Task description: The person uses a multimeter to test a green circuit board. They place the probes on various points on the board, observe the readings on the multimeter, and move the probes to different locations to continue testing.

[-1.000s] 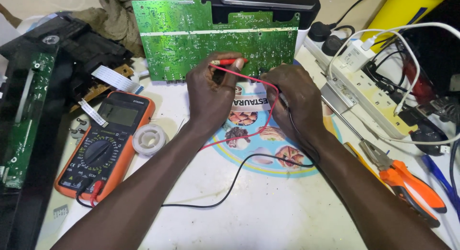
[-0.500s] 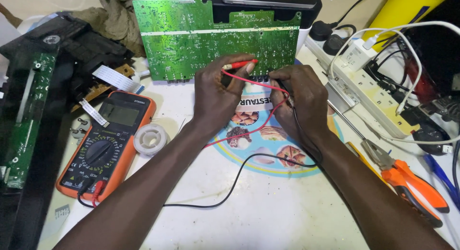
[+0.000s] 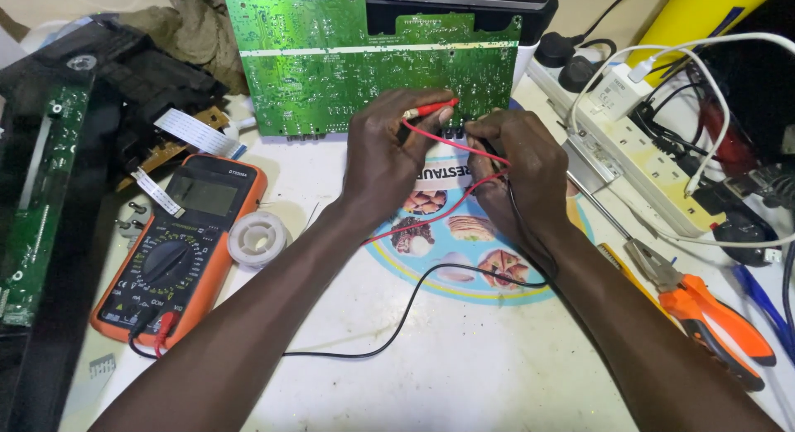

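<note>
Red test probe (image 3: 429, 110): held in the left hand (image 3: 389, 154), pinched between thumb and fingers, lying almost level with its tip pointing left, at the lower edge of the green circuit board (image 3: 364, 59) in the upper centre of the frame. Its red lead (image 3: 451, 146) loops down between the two hands and across the table.

Right hand (image 3: 522, 171): closed narrow around a black probe, mostly hidden by the fingers, at the same lower edge of the board, just right of the red probe. The black lead (image 3: 414, 304) runs from under this hand in a curve toward the lower left.

Both leads end at the orange-cased digital multimeter (image 3: 178, 250), left of centre, lying flat with its dial facing up. Just beside it to the right sits a small spool of solder wire (image 3: 258, 237).

Beneath the hands lies a round printed mat (image 3: 464, 250) on the white table (image 3: 497, 374).

Right side of the frame: a white power strip (image 3: 638, 163) with plugs and cables, and orange-handled pliers (image 3: 704, 312) at lower right.
</note>
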